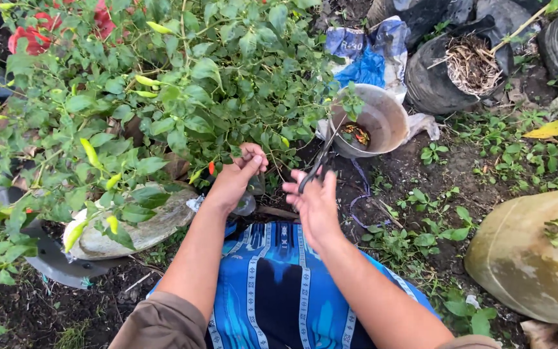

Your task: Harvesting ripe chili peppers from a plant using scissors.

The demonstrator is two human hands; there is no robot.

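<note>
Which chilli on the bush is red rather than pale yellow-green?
The small red chilli just left of the left hand, low on the bush; the other visible chillies on the plant are pale yellow-green.

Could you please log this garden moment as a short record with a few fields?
Setting: outdoor soil patch with weeds
Left hand: reaching into the chilli plant near a small red chilli
Right hand: holding dark scissors, blades pointing up
Bucket: grey, tilted, a few picked chillies inside
Lap: blue patterned cloth
Nearby: stone, black grow bags
</note>
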